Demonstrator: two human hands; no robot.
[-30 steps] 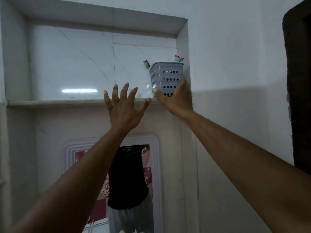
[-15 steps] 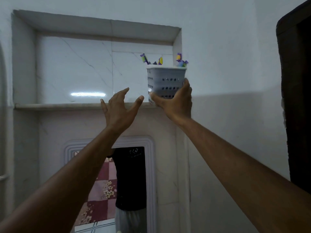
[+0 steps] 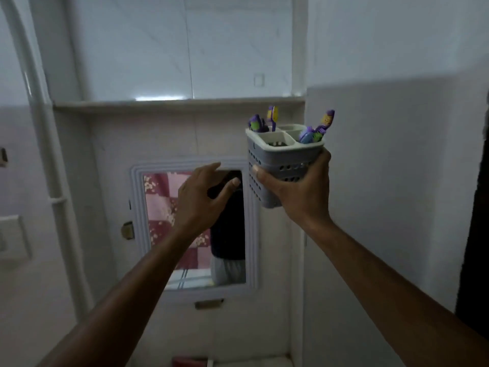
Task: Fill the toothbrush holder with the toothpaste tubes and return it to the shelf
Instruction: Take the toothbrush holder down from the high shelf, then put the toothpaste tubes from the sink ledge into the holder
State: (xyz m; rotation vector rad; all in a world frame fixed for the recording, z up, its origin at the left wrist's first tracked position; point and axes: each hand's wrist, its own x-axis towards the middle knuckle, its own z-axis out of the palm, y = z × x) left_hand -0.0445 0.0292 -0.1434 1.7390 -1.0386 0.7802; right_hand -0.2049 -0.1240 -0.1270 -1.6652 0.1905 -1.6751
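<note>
Right of frame centre, the right hand (image 3: 296, 192) wraps the toothbrush holder (image 3: 280, 165) low around its perforated walls, likely light, stiff plastic, while the left hand (image 3: 203, 200) hovers spread and empty.

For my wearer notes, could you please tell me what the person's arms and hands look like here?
Both forearms are bare up to the frame edge: no sleeves, gloves or watch show. The left hand and right hand carry no visible rings or markings, and the nails look short and unpainted.
</note>
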